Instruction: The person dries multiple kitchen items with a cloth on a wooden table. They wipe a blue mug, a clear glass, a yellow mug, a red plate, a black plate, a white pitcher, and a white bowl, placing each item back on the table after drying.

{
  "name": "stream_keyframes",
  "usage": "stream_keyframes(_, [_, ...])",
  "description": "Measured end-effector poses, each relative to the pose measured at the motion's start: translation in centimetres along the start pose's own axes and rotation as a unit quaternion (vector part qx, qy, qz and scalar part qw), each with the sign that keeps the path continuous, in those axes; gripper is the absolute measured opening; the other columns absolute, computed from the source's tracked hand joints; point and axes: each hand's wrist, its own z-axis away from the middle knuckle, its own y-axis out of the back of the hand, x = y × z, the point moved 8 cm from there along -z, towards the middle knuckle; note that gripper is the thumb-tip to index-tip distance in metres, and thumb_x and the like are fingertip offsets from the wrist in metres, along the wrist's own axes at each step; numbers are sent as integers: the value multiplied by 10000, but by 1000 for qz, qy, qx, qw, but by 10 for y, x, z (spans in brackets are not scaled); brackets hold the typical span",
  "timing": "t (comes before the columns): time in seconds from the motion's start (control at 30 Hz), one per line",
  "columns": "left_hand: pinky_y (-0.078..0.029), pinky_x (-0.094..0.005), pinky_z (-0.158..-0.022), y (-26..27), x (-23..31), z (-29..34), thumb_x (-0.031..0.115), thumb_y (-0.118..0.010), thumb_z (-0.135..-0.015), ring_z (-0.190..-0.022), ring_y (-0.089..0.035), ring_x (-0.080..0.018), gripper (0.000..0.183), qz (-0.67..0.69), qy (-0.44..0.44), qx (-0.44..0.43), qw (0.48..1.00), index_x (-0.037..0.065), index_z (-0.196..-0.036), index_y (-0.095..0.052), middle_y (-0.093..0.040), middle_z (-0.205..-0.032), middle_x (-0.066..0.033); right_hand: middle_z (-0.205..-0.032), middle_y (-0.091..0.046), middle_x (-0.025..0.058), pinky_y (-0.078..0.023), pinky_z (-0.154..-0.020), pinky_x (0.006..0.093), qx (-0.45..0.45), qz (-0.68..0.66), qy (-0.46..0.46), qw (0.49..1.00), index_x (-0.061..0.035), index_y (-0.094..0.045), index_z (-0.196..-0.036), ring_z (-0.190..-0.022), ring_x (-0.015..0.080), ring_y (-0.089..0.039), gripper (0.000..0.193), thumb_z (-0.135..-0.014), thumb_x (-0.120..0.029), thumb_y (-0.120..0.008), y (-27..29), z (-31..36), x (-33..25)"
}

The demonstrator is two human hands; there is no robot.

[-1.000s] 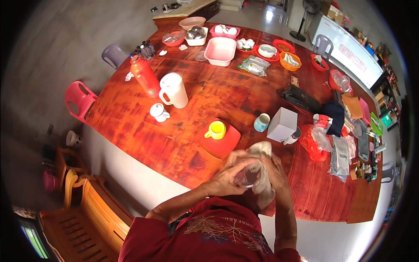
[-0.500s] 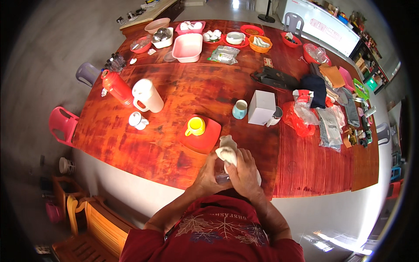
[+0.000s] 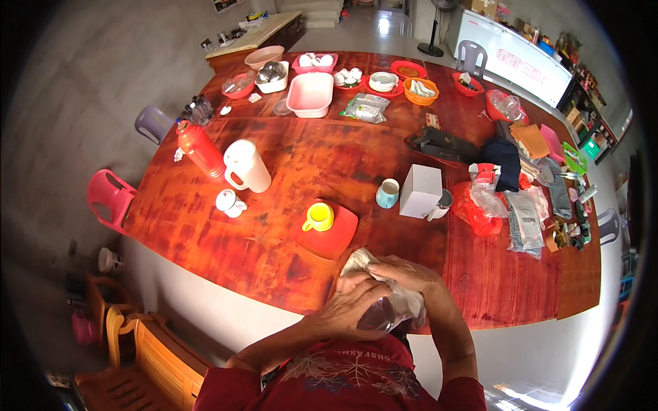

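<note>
From where I stand, the person has both hands together at the near edge of the reddish wooden counter [image 3: 490,284], just in front of the chest. The left hand [image 3: 353,308] is curled around a clear vessel [image 3: 378,317], whose exact shape I can't make out because fingers cover much of it. The right hand [image 3: 409,276] grips a whitish cloth [image 3: 413,303] bunched against the vessel's far and right sides, with a fold poking up past the knuckles. Just beyond them on the counter lies a red plate [image 3: 340,240] with a yellow cup [image 3: 318,218] standing on it. Farther off to the right, a light-blue cup [image 3: 387,196] sits just beside a white box [image 3: 420,192]; well to the left stand a white pitcher [image 3: 250,168] and a red flask [image 3: 201,152].
</note>
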Motion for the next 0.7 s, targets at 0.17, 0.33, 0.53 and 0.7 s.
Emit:
stream_keyframes(0.17, [-246,-455,-1026,22,-4,-3,329,-826,-571,-1200,-307,-335,802,38,-5,49,998,115,-1251,-459,-379,-1256,-108,-1032,-590,60,-433,-820,263,75,-124,25,989,-2,-540,-1197,-943,126,-544,491,-879,-375,-579,3,30,11])
stream_keyframes(0.33, [-311,-404,-992,34,-8,-16,209,-877,-537,-1177,-371,-272,857,134,-18,62,989,85,-1261,-436,-358,-1275,-112,-1054,-604,80,-456,-854,300,148,-233,151,949,19,-513,-1192,-956,166,-574,439,-890,-298,-536,0,42,0])
stream_keyframes(0.53, [-460,-304,-851,20,-42,-22,43,-764,-659,-1117,-458,-173,795,529,67,126,836,56,-1330,-339,-397,-1247,-83,-1184,-559,94,-466,-885,327,224,-436,262,831,-35,-397,-1300,-1017,198,-575,428,-978,-316,-419,-5,44,21])
stream_keyframes(0.7, [-483,-332,-833,15,-50,-35,107,-685,-744,-1029,-527,-203,580,552,86,284,779,32,-1246,-406,-471,-1174,-104,-1223,-514,91,-414,-936,312,331,-343,325,816,-30,-373,-1325,-1088,175,-516,450,-993,-333,-374,-1,48,-10])
